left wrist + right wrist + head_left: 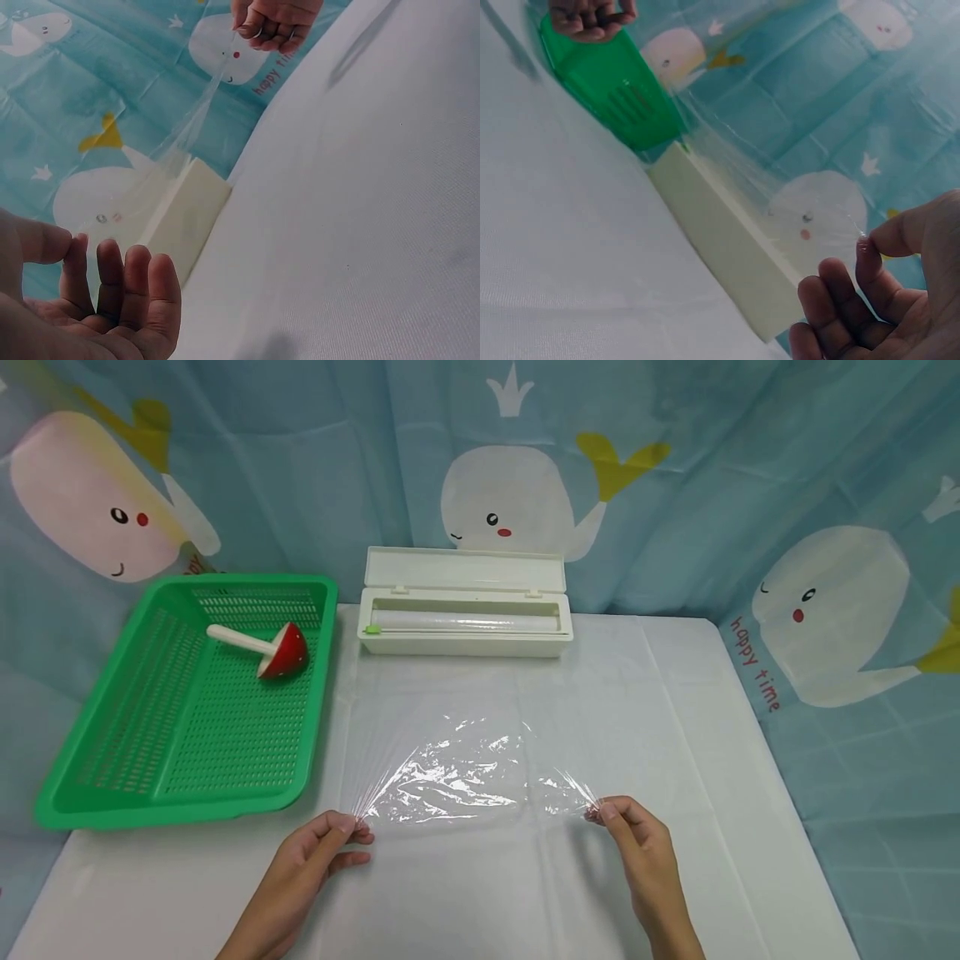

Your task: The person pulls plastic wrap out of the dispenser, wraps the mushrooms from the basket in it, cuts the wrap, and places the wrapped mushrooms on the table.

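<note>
A sheet of clear plastic wrap (457, 777) stretches between my two hands, creased and shiny near its front edge. My left hand (311, 852) pinches its left corner between thumb and index finger, the other fingers loosely bent. At the opposite corner my right hand (645, 852) pinches the film the same way. The wrap runs back toward a white dispenser box (465, 645), whose lid (465, 568) stands raised. Inside the box lies the roll of wrap (465, 621), with a small green slider (372, 629) at the left of the front rim.
A green plastic basket (322, 693) stands at the left, holding a red mushroom-shaped thing (288, 652) with a white handle. The white-covered table (712, 860) ends against a blue curtain (675, 543) with whale prints at the back and sides.
</note>
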Demonstrator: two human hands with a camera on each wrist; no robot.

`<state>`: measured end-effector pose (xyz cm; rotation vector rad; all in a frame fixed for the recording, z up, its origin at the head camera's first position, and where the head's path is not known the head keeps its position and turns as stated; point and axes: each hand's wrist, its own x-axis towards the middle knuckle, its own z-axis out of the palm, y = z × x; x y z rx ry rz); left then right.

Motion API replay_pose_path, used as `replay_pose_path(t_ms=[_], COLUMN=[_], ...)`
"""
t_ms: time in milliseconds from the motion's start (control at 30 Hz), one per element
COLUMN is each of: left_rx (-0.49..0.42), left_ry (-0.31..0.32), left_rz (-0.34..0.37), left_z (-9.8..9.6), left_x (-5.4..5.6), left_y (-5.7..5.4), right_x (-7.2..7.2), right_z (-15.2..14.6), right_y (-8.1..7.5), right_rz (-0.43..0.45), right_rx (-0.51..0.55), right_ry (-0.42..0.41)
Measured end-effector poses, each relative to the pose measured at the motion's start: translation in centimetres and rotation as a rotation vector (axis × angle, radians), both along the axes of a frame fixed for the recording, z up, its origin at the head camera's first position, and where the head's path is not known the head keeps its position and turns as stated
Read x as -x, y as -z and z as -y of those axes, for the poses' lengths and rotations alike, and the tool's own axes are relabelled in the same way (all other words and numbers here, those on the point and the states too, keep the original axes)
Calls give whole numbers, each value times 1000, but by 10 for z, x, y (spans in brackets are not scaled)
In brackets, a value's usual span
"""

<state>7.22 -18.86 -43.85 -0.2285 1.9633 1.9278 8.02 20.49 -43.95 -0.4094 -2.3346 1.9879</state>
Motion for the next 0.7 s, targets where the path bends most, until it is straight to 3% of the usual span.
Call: replay_pose_path(t_ms=[333, 700], left_rx=[-7, -3], left_ry=[-4, 0], left_rz=[-6, 12], left_z=[0, -1], left_x=[-1, -2], left_y=[2, 0], right_x=[-2, -3], right_z=[1, 2], right_y=[3, 1], right_rz=[-2, 33], right_rx=[25, -15], right_ry=[-10, 3])
